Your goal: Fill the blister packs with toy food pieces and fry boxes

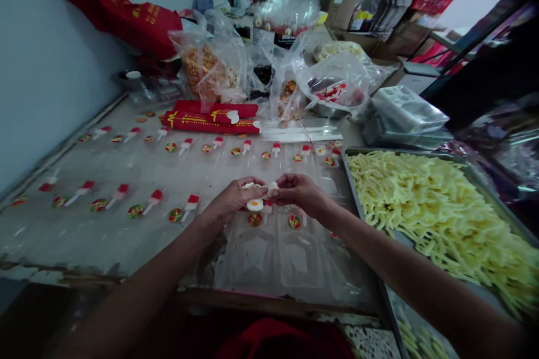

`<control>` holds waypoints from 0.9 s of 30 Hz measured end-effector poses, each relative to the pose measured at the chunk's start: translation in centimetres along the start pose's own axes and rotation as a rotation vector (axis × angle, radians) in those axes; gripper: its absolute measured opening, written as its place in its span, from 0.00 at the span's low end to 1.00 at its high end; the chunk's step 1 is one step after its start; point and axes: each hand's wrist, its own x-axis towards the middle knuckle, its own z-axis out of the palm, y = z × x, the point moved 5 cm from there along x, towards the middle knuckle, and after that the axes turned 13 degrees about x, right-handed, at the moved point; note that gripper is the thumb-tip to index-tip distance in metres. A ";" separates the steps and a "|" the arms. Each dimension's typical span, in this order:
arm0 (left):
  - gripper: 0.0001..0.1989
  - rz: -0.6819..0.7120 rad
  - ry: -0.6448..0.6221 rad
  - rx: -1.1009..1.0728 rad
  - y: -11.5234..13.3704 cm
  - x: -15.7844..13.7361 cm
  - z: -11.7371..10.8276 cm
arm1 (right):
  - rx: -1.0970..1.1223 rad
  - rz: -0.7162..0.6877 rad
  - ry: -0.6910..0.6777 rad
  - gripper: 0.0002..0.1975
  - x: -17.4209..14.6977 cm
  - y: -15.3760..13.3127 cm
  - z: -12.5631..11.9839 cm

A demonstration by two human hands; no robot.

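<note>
My left hand holds a few small white candies, with a fried-egg-shaped gummy candy showing its yellow-orange yolk below the fingers. Close beside it, my right hand pinches a whitish candy between thumb and fingertips; its face is turned away. Both hands are over rows of transparent plastic trays. Below them lie round red, green and yellow candies. Red-and-white popsicle-shaped candies sit in the trays to the left, each near a round one.
On the right stands a metal tray heaped with pale yellow candy strands. Behind the rows are red printed wrappers, bags of candies and a bowl lined with plastic. Stacked plastic trays stand at the back right.
</note>
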 end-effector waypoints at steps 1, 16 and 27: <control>0.23 0.015 -0.016 -0.013 0.0 0.3 0.1 | 0.003 0.013 -0.016 0.24 -0.2 -0.1 0.0; 0.15 -0.070 0.179 -0.077 4.6 6.2 -4.5 | -0.726 -0.241 0.465 0.14 11.2 -11.9 -10.4; 0.08 -0.224 -0.013 -0.460 2.7 8.1 -4.5 | -1.098 -0.822 -0.146 0.15 5.5 -9.5 -0.2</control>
